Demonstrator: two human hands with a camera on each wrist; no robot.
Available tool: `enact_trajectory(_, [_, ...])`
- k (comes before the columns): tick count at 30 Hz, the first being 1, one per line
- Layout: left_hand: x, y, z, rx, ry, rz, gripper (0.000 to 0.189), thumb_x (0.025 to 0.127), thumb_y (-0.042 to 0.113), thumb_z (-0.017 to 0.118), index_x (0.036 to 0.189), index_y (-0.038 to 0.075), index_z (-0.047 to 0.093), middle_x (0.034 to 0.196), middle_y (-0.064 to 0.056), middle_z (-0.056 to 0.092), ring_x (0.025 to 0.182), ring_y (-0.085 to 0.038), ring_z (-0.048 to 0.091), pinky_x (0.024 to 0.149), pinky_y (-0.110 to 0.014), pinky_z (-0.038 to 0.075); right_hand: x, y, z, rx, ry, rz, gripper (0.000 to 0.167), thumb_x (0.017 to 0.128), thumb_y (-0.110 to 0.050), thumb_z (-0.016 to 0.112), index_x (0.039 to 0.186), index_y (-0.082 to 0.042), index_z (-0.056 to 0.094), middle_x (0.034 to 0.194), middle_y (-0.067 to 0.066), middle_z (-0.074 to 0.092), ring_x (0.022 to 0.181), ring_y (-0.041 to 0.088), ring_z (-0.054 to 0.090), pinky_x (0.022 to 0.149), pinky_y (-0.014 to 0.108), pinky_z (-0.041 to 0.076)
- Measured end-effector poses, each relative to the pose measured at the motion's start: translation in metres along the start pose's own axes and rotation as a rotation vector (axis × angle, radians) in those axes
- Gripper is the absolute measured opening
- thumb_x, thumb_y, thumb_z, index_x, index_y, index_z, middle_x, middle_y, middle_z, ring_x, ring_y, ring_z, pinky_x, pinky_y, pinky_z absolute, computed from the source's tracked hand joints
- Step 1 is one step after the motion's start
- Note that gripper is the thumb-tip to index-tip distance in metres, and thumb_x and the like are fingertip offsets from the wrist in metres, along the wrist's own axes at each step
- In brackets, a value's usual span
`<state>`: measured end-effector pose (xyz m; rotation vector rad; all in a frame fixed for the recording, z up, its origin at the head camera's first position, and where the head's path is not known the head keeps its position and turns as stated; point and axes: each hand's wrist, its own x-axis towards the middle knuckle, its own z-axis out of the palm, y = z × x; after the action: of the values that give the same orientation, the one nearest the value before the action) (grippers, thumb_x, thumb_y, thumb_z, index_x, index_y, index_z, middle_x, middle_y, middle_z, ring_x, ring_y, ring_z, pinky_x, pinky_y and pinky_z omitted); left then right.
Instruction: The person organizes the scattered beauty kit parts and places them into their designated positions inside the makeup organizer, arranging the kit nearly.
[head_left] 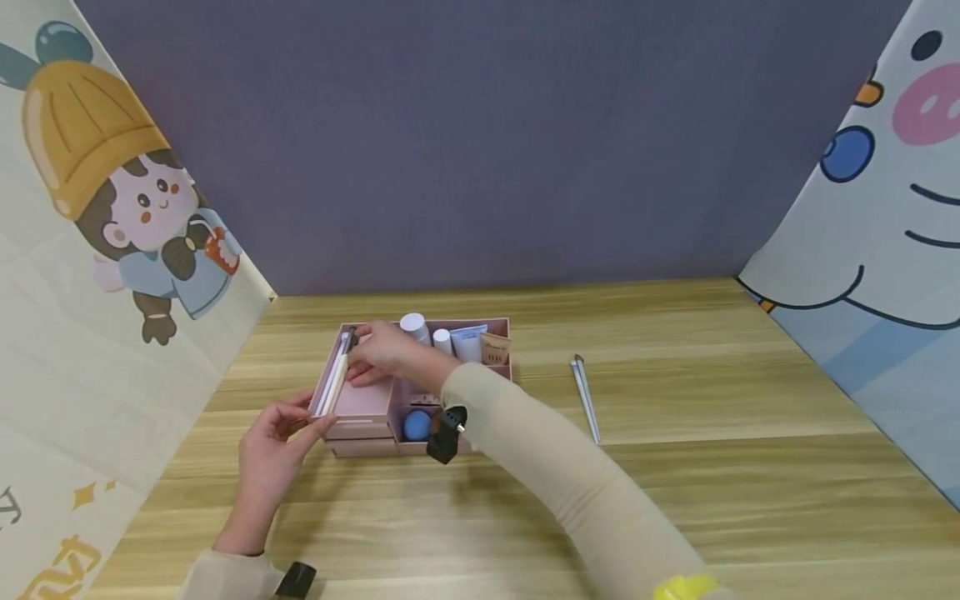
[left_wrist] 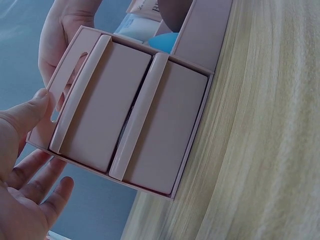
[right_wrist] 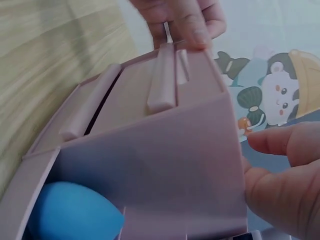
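Note:
A pink desktop organizer (head_left: 452,323) stands on the wooden table, two drawers visible on its left front in the left wrist view. Slim makeup brushes (head_left: 332,383) lie lengthwise in its narrow left top tray. One has a dark head. My left hand (head_left: 272,442) holds the front left corner, thumb (left_wrist: 35,107) on the front panel and other fingers along the side. Above the drawer unit's top, my right hand (head_left: 382,350) is at the brushes' far end. Its thumb and forefinger (right_wrist: 272,140) stand slightly apart, nothing visible between them. Contact with a brush cannot be confirmed.
White-capped bottles (head_left: 414,326), a pale blue tube (head_left: 468,342) and a tan tube (head_left: 495,348) fill the organizer's back right. A blue makeup sponge (head_left: 417,426) sits in front. Two thin brushes (head_left: 587,400) lie on the table to the right. A dark partition (head_left: 510,167) rises behind.

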<state>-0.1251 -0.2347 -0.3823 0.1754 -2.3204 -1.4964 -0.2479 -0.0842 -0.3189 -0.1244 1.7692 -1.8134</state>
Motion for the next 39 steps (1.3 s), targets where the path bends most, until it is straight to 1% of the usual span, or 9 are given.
enact_trajectory(4, [-0.001, -0.001, 0.0, -0.01, 0.004, 0.005, 0.026, 0.083, 0.002, 0.08, 0.094, -0.005, 0.057, 0.122, -0.005, 0.067, 0.088, 0.009, 0.061, 0.08, -0.01, 0.051, -0.002, 0.002, -0.004, 0.03, -0.028, -0.032, 0.053, 0.093, 0.014, 0.055, 0.142, 0.004, 0.038, 0.074, 0.016, 0.061, 0.061, 0.02, 0.061, 0.068, 0.034, 0.062])
enact_trajectory(6, [-0.001, -0.001, 0.0, -0.016, 0.005, 0.01, 0.026, 0.083, 0.001, 0.08, 0.094, -0.005, 0.057, 0.119, 0.001, 0.068, 0.088, 0.009, 0.061, 0.08, -0.01, 0.051, -0.005, 0.003, -0.006, 0.044, -0.043, -0.061, 0.052, 0.093, 0.014, 0.055, 0.142, 0.005, 0.038, 0.083, 0.02, 0.064, 0.066, 0.021, 0.062, 0.073, 0.036, 0.062])
enact_trajectory(11, [0.0, -0.002, 0.0, -0.048, 0.017, 0.038, 0.025, 0.082, -0.003, 0.08, 0.092, -0.007, 0.057, 0.11, 0.016, 0.066, 0.086, 0.009, 0.062, 0.078, -0.009, 0.051, -0.019, 0.005, -0.016, 0.039, -0.076, -0.122, 0.052, 0.095, 0.011, 0.055, 0.144, 0.007, 0.036, 0.117, 0.032, 0.062, 0.097, 0.037, 0.067, 0.084, 0.041, 0.059])
enact_trajectory(13, [0.0, -0.003, 0.0, -0.059, 0.021, 0.049, 0.025, 0.081, -0.004, 0.079, 0.091, -0.008, 0.057, 0.107, 0.02, 0.065, 0.086, 0.008, 0.063, 0.078, -0.009, 0.051, -0.025, 0.005, -0.02, 0.02, -0.095, -0.143, 0.052, 0.097, 0.009, 0.054, 0.145, 0.007, 0.035, 0.123, 0.033, 0.059, 0.108, 0.041, 0.065, 0.084, 0.04, 0.059])
enact_trajectory(15, [0.0, -0.002, 0.0, -0.063, 0.023, 0.051, 0.025, 0.081, -0.005, 0.079, 0.091, -0.008, 0.057, 0.106, 0.022, 0.064, 0.085, 0.009, 0.063, 0.078, -0.01, 0.052, -0.032, 0.005, -0.025, 0.005, -0.125, -0.161, 0.051, 0.098, 0.008, 0.052, 0.146, 0.008, 0.034, 0.125, 0.035, 0.057, 0.112, 0.044, 0.062, 0.085, 0.04, 0.059])
enact_trajectory(22, [-0.001, -0.002, -0.001, -0.068, 0.024, 0.041, 0.025, 0.082, -0.003, 0.079, 0.092, -0.008, 0.057, 0.105, 0.023, 0.064, 0.086, 0.009, 0.063, 0.078, -0.01, 0.052, -0.053, 0.006, -0.04, 0.0, -0.213, -0.215, 0.047, 0.102, 0.006, 0.046, 0.146, 0.011, 0.029, 0.119, 0.036, 0.056, 0.11, 0.046, 0.061, 0.09, 0.045, 0.057])
enact_trajectory(28, [-0.001, -0.001, 0.0, -0.062, 0.025, 0.032, 0.026, 0.082, -0.003, 0.08, 0.092, -0.007, 0.057, 0.106, 0.021, 0.064, 0.085, 0.009, 0.062, 0.077, -0.009, 0.051, -0.066, 0.008, -0.052, 0.002, -0.24, -0.222, 0.047, 0.103, 0.004, 0.046, 0.146, 0.01, 0.03, 0.107, 0.02, 0.059, 0.097, 0.029, 0.065, 0.09, 0.044, 0.057])
enact_trajectory(36, [0.0, 0.0, 0.0, -0.032, 0.009, 0.012, 0.026, 0.082, -0.001, 0.08, 0.093, -0.006, 0.057, 0.115, 0.006, 0.067, 0.087, 0.008, 0.061, 0.079, -0.009, 0.051, -0.079, 0.013, -0.07, -0.011, -0.261, -0.218, 0.045, 0.104, 0.002, 0.045, 0.145, 0.01, 0.03, 0.108, 0.018, 0.06, 0.092, 0.023, 0.066, 0.096, 0.052, 0.052])
enact_trajectory(39, [0.0, 0.001, 0.0, -0.026, 0.005, 0.01, 0.026, 0.083, 0.0, 0.08, 0.093, -0.006, 0.057, 0.119, -0.001, 0.067, 0.088, 0.008, 0.061, 0.079, -0.009, 0.051, -0.084, 0.015, -0.076, -0.022, -0.254, -0.219, 0.044, 0.104, 0.002, 0.046, 0.145, 0.009, 0.031, 0.109, 0.018, 0.061, 0.091, 0.02, 0.066, 0.095, 0.051, 0.053])
